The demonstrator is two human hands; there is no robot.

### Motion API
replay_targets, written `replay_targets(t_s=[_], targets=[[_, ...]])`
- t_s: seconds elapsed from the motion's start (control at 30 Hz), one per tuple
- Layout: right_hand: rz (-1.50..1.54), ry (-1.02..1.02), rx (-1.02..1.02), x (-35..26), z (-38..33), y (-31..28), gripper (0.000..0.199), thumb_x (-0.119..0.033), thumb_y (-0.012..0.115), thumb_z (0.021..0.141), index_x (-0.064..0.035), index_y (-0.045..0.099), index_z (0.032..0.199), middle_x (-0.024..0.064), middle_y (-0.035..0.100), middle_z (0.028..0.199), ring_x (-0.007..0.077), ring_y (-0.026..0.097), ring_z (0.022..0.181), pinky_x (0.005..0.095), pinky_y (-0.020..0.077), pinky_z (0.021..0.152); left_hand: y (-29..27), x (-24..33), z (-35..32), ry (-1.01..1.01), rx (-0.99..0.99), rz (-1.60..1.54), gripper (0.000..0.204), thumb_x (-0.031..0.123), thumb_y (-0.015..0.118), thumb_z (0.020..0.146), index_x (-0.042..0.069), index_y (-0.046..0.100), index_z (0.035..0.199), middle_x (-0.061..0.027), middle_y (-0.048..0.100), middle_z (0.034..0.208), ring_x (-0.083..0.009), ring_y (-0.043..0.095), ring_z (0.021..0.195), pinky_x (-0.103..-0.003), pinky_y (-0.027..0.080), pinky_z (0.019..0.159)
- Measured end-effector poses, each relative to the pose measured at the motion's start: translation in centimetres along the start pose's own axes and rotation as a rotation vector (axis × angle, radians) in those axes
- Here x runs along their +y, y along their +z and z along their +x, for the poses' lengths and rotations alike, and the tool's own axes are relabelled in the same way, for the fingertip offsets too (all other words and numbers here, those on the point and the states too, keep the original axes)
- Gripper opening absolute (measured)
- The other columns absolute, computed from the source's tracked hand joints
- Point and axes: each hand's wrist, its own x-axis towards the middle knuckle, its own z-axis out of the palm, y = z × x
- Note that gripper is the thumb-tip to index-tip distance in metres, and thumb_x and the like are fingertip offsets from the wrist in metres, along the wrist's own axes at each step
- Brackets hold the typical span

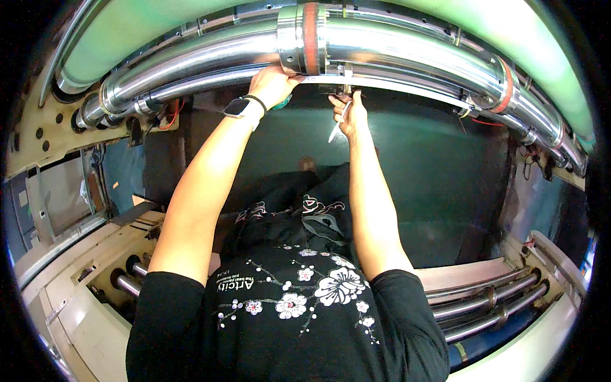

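Observation:
My left hand (pixel 272 88) reaches up beneath a shiny steel roller (pixel 216 58), just below its wide metal collar (pixel 291 39) with a red band. Its fingers curl at the thin metal bar (pixel 388 83) under the roller and are partly hidden. A bit of something teal (pixel 282 102) shows below the palm; its kind is unclear. To the right, my right hand (pixel 354 114) is closed around a slim white pointed stick (pixel 340 123), tip downward. The thumb and fingertips of that hand touch a small metal bracket (pixel 344 88) hanging from the bar.
Large pale-green rollers (pixel 159 25) curve across the top. A second red-banded collar (pixel 507 86) sits at right. Cream machine frames (pixel 44 127) stand on both sides, with red wires (pixel 173 114) at left. More steel rollers (pixel 490 305) lie behind me at lower right. Dark green floor (pixel 433 153) lies below.

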Motion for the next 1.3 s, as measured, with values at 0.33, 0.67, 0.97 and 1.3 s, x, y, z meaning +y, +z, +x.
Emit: replay_targets(t_s=[0.33,0.67,0.97,1.3], targets=[[0.225,0.093,-0.251,1.2,1.2,2.6,0.067,-0.063,0.021,0.080,-0.0030,0.047,0.090,0.0103,0.048,0.067,0.0145,0.036,0.047,0.0242,0.0226,0.037,0.1,-0.1,0.3,-0.069,-0.077,0.024,0.029,0.037,0.059,0.076,0.012,0.065,0.089,-0.0095,0.063,0.086,-0.0272,0.060,0.082,-0.034,0.046,0.071],[0.467,0.101,-0.196,2.2,2.4,2.7,0.052,-0.051,0.017,0.083,-0.0063,0.045,0.079,0.0078,0.042,0.061,0.0150,0.031,0.045,0.0247,0.0188,0.038,-0.2,0.5,0.1,-0.064,-0.078,0.045,0.032,0.036,0.061,0.075,0.007,0.065,0.088,-0.0106,0.064,0.086,-0.0261,0.060,0.081,-0.033,0.046,0.072],[0.473,0.106,-0.229,1.9,1.7,3.0,0.035,-0.038,0.028,0.077,-0.0071,0.043,0.074,0.0061,0.040,0.062,0.0145,0.029,0.045,0.0247,0.0192,0.039,-0.4,0.6,0.1,0.002,-0.060,0.068,0.030,0.034,0.062,0.075,0.006,0.065,0.087,-0.0131,0.063,0.084,-0.0279,0.060,0.077,-0.034,0.046,0.069],[0.451,0.042,-0.144,2.2,2.7,2.9,0.064,-0.054,0.009,0.085,-0.0033,0.048,0.080,0.0113,0.045,0.061,0.0162,0.031,0.045,0.0249,0.0184,0.037,-0.2,0.3,0.0,-0.019,-0.059,0.024,0.029,0.033,0.062,0.075,0.006,0.065,0.085,-0.0128,0.063,0.080,-0.0268,0.061,0.076,-0.033,0.046,0.068]])
